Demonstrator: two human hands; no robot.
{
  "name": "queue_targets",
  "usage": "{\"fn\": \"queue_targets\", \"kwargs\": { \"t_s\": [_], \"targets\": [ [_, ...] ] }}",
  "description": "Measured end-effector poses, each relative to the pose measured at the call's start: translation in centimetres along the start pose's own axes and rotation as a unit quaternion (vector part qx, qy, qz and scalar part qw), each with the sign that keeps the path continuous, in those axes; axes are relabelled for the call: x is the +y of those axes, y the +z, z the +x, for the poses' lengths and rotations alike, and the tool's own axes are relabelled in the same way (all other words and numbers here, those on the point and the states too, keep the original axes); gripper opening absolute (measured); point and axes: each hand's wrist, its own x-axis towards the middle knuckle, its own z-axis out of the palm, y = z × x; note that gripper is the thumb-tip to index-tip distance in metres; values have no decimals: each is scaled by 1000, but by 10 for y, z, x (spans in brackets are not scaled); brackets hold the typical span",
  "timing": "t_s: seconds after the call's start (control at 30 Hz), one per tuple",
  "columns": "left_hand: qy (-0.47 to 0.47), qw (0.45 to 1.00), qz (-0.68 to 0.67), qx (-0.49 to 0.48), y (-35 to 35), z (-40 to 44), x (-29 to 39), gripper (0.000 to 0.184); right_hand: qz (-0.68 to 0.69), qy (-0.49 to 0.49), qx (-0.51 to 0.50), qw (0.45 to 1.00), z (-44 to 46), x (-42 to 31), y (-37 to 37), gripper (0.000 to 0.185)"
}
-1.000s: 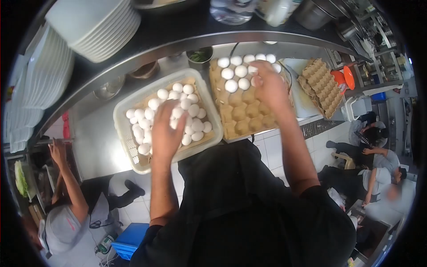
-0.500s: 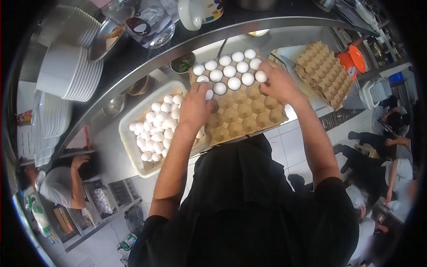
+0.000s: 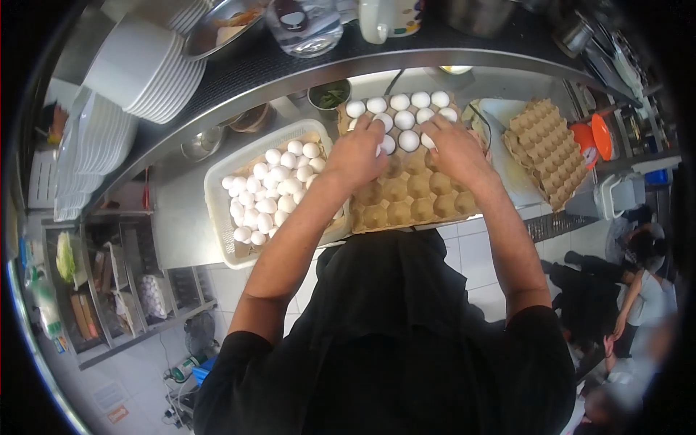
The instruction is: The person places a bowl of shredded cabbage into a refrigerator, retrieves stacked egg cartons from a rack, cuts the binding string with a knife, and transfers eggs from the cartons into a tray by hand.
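A cardboard egg tray [image 3: 413,210] lies on the counter, its far rows filled with white eggs [image 3: 404,119] and its near cups bare. My left hand [image 3: 357,154] is closed over eggs at the left of the nearest filled row, fingers curled down. Opposite it, my right hand [image 3: 455,151] has its fingers bent round an egg at the row's right side. Both hands partly hide the eggs under them. Left of the tray, a white plastic basket [image 3: 214,190] holds many loose eggs on cardboard.
Stacked egg trays [image 3: 547,148] rest at the right on a pale board [image 3: 500,112]. A raised shelf [image 3: 428,56] crosses the far side, carrying stacked white bowls [image 3: 141,65], a water jug [image 3: 304,29] and a mug [image 3: 388,18]. Other people [image 3: 638,290] are at the lower right.
My hands have come closer together over the eggs, the right one moving inward from the tray's edge. My view has shifted, and the person at the lower left is mostly out of sight.
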Motion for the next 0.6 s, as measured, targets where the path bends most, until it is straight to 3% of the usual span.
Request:
{"fn": "queue_targets", "kwargs": {
  "t_s": [0.17, 0.23, 0.37, 0.6],
  "targets": [
    [29, 999, 5, -14, 14, -1, -2, 47, 7, 25, 1, 1000, -4, -6, 0, 39],
    [7, 998, 45, -38, 10, -4, 9, 46, 33, 60, -14, 998, -3, 0, 2, 44],
    [0, 996, 86, -18, 13, -3, 20, 38, 135, 96, 65, 984, -9, -5, -2, 55],
    [10, 999, 32, 42, 19, -8, 11, 29, 64, 77, 30, 994, -2, -21, 18, 52]
  ]
}}
